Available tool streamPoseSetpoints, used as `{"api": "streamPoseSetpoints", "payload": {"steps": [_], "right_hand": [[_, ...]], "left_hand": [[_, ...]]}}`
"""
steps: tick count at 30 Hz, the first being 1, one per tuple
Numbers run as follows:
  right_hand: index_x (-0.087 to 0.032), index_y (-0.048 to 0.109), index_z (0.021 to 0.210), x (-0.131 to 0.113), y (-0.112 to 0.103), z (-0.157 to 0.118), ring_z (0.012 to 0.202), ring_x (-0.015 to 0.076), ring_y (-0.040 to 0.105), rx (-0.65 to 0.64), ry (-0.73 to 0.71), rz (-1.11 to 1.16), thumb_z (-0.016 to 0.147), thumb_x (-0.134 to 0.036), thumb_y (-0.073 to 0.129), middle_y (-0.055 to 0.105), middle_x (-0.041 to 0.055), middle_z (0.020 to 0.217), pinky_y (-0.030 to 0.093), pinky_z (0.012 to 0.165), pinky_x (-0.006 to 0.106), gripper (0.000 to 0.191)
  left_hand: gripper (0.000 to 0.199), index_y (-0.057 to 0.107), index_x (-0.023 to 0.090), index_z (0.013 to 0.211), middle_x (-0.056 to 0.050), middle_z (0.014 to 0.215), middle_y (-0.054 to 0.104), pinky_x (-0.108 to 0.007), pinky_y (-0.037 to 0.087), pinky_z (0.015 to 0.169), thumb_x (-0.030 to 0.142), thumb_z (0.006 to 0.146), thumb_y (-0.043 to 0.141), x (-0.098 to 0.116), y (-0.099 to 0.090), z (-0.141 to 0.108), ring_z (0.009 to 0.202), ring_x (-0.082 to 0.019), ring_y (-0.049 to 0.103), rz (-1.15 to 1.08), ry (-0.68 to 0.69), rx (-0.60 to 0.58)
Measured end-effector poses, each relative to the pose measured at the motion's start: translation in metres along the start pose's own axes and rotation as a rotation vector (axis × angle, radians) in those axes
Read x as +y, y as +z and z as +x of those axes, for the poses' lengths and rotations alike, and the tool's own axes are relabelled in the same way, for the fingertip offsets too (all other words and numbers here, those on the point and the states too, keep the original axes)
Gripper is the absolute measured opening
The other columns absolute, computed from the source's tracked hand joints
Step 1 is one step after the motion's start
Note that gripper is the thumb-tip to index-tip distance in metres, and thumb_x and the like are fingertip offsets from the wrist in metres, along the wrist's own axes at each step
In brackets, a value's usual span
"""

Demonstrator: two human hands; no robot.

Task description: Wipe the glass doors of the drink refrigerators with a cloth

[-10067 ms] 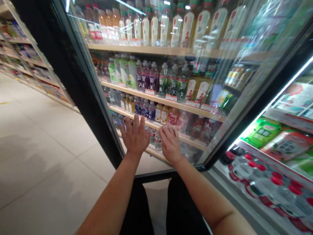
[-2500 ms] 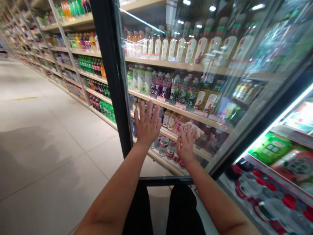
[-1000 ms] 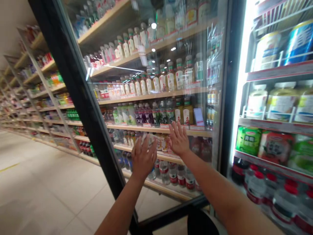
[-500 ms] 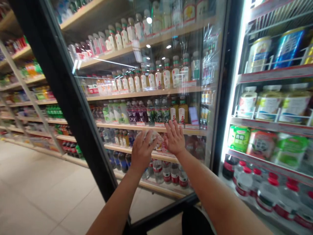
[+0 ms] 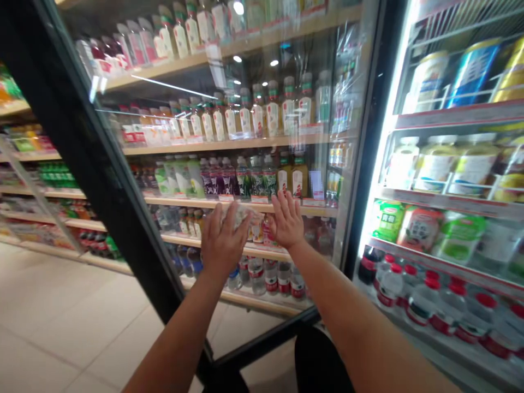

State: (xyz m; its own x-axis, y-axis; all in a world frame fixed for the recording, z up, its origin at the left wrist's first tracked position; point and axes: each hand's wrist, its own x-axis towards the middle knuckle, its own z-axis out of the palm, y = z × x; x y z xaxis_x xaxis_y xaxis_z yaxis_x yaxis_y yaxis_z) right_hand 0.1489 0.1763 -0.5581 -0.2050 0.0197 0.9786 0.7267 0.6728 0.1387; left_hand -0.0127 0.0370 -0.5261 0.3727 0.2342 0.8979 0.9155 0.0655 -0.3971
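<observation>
A glass cooler door (image 5: 262, 128) in a black frame stands swung open before me. My left hand (image 5: 223, 240) presses a crumpled pale cloth (image 5: 244, 210) against the glass, its fingers spread over it. Part of the cloth shows beyond the fingertips; the rest is hidden behind the hand. Just to the right, my right hand (image 5: 288, 221) lies with fingers spread on the pane, holding nothing. Its thumb side is near the cloth's right edge.
Shelves of bottles (image 5: 229, 123) show through the glass. At the right is the lit cooler with cans (image 5: 474, 73), green packs (image 5: 388, 221) and red-capped bottles (image 5: 421, 300). The door's lower bar (image 5: 266, 339) crosses above my dark-clad legs. Tiled floor (image 5: 65, 311) spreads at lower left.
My left hand has moved left across the glass, its fingers more spread, widening the distance to my right hand. The view has shifted, and the shelves appear higher and further left.
</observation>
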Motion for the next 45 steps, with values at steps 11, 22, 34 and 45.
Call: {"api": "streamPoseSetpoints", "payload": {"steps": [11,22,34,45], "right_hand": [[-0.014,0.040,0.156,0.001,0.000,-0.001,0.160,0.0250,0.005,-0.047,0.015,-0.003,0.100,-0.037,0.041,0.035,0.0114,0.164,0.013,0.129,0.049,0.060],[-0.014,0.042,0.155,0.001,-0.001,-0.002,0.160,0.0255,0.006,-0.055,0.008,-0.007,0.100,-0.037,0.041,0.035,0.0111,0.164,0.012,0.129,0.050,0.060],[-0.018,0.041,0.156,0.001,-0.004,-0.003,0.158,0.0262,0.016,-0.073,0.034,0.026,0.100,-0.038,0.042,0.039,0.0110,0.162,0.015,0.128,0.049,0.059],[-0.020,0.021,0.163,0.066,-0.013,0.059,0.156,0.0191,0.023,0.054,0.245,0.020,0.106,-0.030,0.021,0.035,0.0083,0.165,0.018,0.127,0.048,0.058]], "left_hand": [[0.048,0.056,0.028,0.145,-0.006,0.166,0.026,-0.049,0.025,0.127,0.009,0.101,0.050,0.017,0.012,0.012,0.157,-0.027,0.011,-0.154,-0.006,0.044],[0.045,0.057,0.016,0.144,-0.012,0.164,0.032,-0.056,0.026,0.126,0.012,0.100,0.049,-0.020,0.001,0.076,0.157,-0.032,0.009,-0.050,-0.148,0.144],[0.051,0.050,0.025,0.150,-0.005,0.166,0.028,-0.055,0.022,0.126,0.012,0.101,0.048,-0.036,-0.005,0.061,0.157,-0.030,0.012,-0.055,-0.145,0.129],[0.054,0.050,0.022,0.151,-0.005,0.163,0.034,-0.051,0.024,0.128,0.008,0.099,0.043,-0.037,-0.013,0.062,0.157,-0.028,0.012,-0.050,0.017,0.066]]}}
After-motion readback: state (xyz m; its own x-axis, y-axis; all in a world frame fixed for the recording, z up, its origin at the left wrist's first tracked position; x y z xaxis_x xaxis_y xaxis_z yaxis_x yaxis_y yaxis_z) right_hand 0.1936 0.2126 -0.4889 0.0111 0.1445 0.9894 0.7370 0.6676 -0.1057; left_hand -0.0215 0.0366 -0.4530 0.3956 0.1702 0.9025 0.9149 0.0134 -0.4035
